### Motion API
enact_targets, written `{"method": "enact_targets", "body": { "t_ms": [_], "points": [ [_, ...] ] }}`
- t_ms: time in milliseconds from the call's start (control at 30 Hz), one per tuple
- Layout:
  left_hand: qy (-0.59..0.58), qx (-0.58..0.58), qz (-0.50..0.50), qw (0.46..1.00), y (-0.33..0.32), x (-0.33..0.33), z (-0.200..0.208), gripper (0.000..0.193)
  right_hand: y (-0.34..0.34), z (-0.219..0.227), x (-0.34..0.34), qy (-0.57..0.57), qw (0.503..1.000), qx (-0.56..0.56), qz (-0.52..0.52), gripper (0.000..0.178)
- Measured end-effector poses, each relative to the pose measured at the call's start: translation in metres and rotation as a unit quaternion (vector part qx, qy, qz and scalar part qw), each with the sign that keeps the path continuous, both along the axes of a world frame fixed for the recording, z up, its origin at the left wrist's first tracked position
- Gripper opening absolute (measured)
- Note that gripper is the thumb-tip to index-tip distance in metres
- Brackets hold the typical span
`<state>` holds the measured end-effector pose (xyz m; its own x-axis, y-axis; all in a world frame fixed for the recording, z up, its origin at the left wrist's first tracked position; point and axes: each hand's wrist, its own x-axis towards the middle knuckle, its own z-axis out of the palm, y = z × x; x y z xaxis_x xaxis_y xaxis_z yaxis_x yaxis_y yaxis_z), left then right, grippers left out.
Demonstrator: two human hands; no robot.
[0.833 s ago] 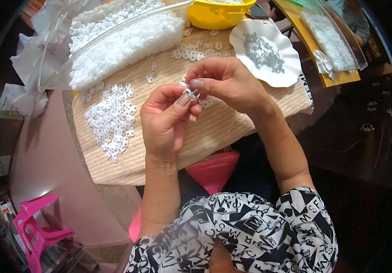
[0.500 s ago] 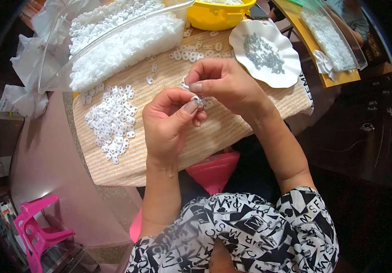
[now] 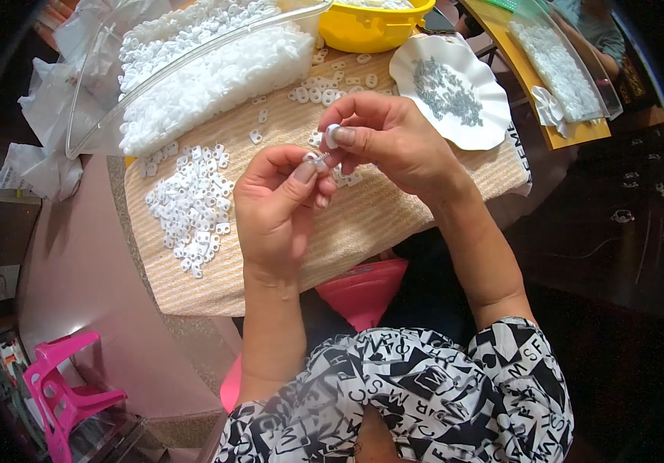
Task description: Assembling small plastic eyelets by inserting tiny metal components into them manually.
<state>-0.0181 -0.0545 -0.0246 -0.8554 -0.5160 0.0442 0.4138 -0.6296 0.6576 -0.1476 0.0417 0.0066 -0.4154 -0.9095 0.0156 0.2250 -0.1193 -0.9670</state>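
My left hand point(image 3: 274, 204) pinches a small white plastic piece point(image 3: 312, 157) between thumb and forefinger, with a thin metal part sticking out of it. Just above and to the right, my right hand point(image 3: 405, 150) grips a rounded white plastic piece point(image 3: 332, 136) by thumb and forefinger. The two pieces are close; whether they touch I cannot tell. Left of my hands, many small white two-holed pieces point(image 3: 189, 201) lie heaped on the striped cloth point(image 3: 193, 297). A white wavy-rimmed plate point(image 3: 490, 135) at the right bears small grey metal parts point(image 3: 447, 91).
A clear bin point(image 3: 89, 143) full of white pieces stands at the back left, a yellow bowl point(image 3: 370, 32) behind. More white pieces point(image 3: 316, 92) lie scattered near the bowl. Another table at the right holds a clear bin point(image 3: 559, 73), with another person's arm point(image 3: 598, 58) beside it. A pink stool point(image 3: 65, 390) stands lower left.
My right hand has lifted slightly off the left one, and the rounded white piece in its fingers now shows. My left hand has shifted a little to the left.
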Motion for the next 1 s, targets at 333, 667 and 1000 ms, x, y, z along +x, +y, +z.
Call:
{"method": "enact_targets", "body": {
  "t_ms": [333, 667, 1000],
  "points": [
    [-0.046, -0.023, 0.032, 0.998, -0.001, 0.001, 0.004, 0.011, 0.005, 0.012, 0.003, 0.074, 0.996, 0.035, -0.033, 0.016],
    [-0.068, -0.042, 0.023, 0.997, 0.001, 0.001, 0.003, 0.011, 0.006, 0.013, 0.003, 0.116, 0.992, 0.039, -0.038, 0.014],
    [-0.044, -0.027, 0.025, 0.998, 0.002, -0.002, 0.002, 0.010, 0.007, 0.013, 0.007, 0.119, 0.991, 0.043, -0.040, 0.014]
  ]
}}
